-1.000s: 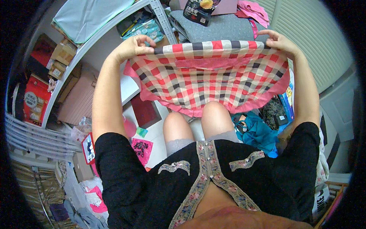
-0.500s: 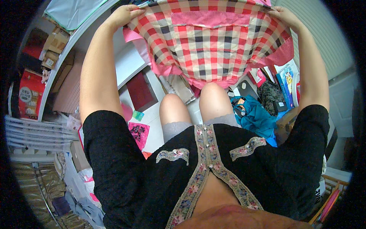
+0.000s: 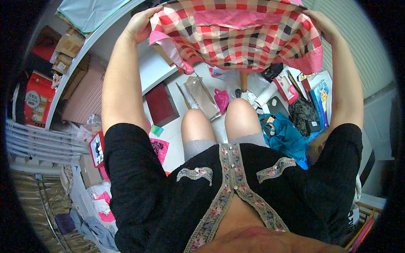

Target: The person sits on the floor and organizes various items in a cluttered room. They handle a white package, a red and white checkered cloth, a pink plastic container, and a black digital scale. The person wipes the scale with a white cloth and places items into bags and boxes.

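A red, black and cream checked cloth with a pink gingham border hangs spread between my raised arms. A pink gingham strip crosses its upper part. My left hand is closed on the cloth's upper left edge. At the upper right edge my right hand grips it too, its fingers partly hidden behind the fabric. The cloth hangs in folds, its lower hem above the floor and beyond my knees. Its top runs out of the picture.
On the floor lie a clear-wrapped flat package, a pink bag, a dark red panel and a teal cloth bag. Boxes and books stand at the right, near a ribbed white panel. Cardboard boxes fill shelving at the left.
The cloth's lower hem has risen and swung away from my knees, uncovering the pink bag and a wooden leg behind. Both hands keep their hold, and the left has shifted slightly right.
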Available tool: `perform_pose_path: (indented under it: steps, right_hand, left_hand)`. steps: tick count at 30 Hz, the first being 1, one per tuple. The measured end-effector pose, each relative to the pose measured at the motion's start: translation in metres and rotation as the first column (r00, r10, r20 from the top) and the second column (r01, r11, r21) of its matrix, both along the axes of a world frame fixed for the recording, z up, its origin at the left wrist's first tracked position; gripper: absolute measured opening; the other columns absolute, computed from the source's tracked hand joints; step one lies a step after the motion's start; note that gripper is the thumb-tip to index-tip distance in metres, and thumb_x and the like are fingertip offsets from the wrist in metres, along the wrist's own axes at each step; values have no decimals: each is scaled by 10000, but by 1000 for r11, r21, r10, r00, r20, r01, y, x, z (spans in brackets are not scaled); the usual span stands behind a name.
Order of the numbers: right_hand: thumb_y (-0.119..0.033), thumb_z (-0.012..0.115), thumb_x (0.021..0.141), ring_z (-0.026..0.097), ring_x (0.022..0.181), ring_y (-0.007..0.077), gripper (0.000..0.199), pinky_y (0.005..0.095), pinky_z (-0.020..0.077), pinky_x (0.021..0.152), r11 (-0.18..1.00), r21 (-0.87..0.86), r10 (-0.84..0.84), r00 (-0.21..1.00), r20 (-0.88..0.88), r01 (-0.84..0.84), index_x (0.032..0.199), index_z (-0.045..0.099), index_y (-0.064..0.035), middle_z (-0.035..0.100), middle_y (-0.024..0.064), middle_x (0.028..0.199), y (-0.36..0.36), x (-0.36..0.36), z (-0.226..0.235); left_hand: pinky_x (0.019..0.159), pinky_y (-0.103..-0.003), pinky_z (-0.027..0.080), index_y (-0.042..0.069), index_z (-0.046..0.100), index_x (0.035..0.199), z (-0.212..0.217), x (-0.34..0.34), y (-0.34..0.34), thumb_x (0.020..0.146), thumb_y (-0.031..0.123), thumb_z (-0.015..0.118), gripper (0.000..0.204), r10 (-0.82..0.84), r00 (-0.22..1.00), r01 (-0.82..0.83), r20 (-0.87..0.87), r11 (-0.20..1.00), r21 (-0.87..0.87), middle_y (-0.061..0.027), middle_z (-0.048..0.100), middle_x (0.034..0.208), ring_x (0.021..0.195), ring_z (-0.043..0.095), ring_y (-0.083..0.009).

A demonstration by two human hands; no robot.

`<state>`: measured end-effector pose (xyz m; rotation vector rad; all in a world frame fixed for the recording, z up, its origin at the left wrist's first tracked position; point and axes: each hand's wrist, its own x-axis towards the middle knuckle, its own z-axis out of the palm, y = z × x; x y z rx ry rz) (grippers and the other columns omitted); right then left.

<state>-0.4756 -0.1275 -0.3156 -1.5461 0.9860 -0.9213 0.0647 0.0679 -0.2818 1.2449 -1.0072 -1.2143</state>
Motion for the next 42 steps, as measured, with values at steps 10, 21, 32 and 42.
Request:
perform_pose_path:
  steps: [10, 21, 32, 42]
  right_hand:
    - [-352, 606, 937, 657, 929, 158, 365, 324, 525, 877, 993, 99, -84, 964, 254, 61, 1148, 646, -57, 691, 56, 1067, 3, 26, -9]
    - [-295, 756, 857, 611, 972, 123, 504, 281, 501, 852, 905, -273, 356, 932, 70, -325, 1259, 574, -50, 649, 35, 1089, 148, 178, -49]
    - [-73, 569, 953, 626, 1093, 195, 323, 334, 494, 962, 753, -5, 391, 442, 807, -658, 1270, 561, -11, 645, 91, 1209, 243, 279, -61]
    - [-67, 658, 866, 604, 1079, 186, 400, 347, 499, 923, 600, 267, 673, 656, 342, -754, 1258, 576, -51, 626, 72, 1210, 317, 355, -152]
  left_hand:
    - [885, -394, 569, -45, 619, 1090, -20, -21, -10, 966, 227, 501, 321, -53, 977, 38, -207, 997, -73, -174, 698, 1054, 960, 686, -277]
    - [862, -338, 490, 41, 676, 1004, -71, -163, -14, 994, 290, 540, 283, 321, 645, 467, 694, 553, -690, -69, 640, 1010, 990, 604, -192]
    - [1177, -502, 234, 25, 201, 1529, -214, -164, 164, 536, 403, 925, 1286, 759, 572, -480, 311, 617, -623, -242, 313, 1518, 1416, 298, -394]
    - [995, -444, 493, 98, 526, 1291, -193, -99, 280, 981, 448, 485, 469, 50, 406, -733, -913, 614, -292, -96, 593, 1267, 1144, 590, -285]
